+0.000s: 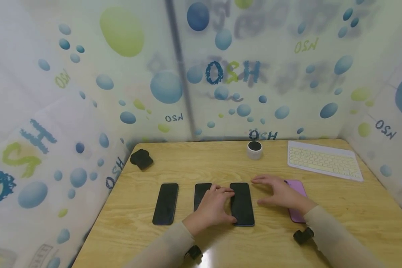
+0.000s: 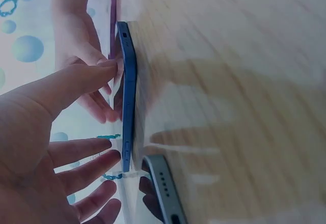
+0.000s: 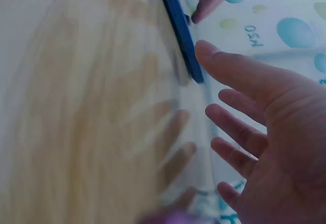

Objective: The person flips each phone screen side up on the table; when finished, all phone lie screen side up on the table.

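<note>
The wooden bench point(image 1: 127, 212) carries the rightmost dark phone point(image 1: 242, 204), long axis running away from you, between your spread left hand point(image 1: 212, 208), nearer, at its left edge, and relaxed right hand point(image 1: 283, 191), clear of it.

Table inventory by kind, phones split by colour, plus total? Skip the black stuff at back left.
Black-screened phones: 3
Purple phone: 1
Keyboard: 1
White cylinder with black top: 1
Total: 6
</note>
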### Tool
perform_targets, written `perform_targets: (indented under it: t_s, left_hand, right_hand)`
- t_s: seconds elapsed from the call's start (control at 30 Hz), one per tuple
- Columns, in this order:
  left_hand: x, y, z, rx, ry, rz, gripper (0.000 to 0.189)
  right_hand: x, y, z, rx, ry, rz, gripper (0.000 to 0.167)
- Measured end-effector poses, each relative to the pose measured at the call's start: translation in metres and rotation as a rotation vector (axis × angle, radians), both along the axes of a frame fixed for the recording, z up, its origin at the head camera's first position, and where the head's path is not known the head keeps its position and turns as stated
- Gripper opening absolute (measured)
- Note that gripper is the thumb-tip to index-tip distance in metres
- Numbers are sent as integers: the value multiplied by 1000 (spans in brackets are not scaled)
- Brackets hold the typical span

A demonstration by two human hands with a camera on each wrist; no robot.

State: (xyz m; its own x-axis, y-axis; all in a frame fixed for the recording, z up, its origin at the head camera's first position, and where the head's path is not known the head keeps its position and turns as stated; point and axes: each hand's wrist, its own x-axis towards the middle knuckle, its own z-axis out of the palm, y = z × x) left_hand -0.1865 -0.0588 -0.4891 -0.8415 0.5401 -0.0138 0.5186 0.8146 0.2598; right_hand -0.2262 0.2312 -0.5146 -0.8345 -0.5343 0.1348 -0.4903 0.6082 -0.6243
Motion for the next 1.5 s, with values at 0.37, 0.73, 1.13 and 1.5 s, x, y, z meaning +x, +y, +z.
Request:
perform_targets:
  t_s: [0.37,0.73,1.13,1.5]
  left_hand:
    - [1,22,5,-5,12,-59,76]
    - [6,55,5,-32,11,-120,64]
    - [-9,99,3,50,-47,-179,67]
    - [-12,132,2,-3,-10,-152,70]
  right_hand:
    - [6,52,6,-4,15,-116,60]
    - [20,92,2,-34,-39,-228,52]
    - [20,131,-1,-8,-150,-284,49]
    - [14,152,-12,-74,-57,-164,47]
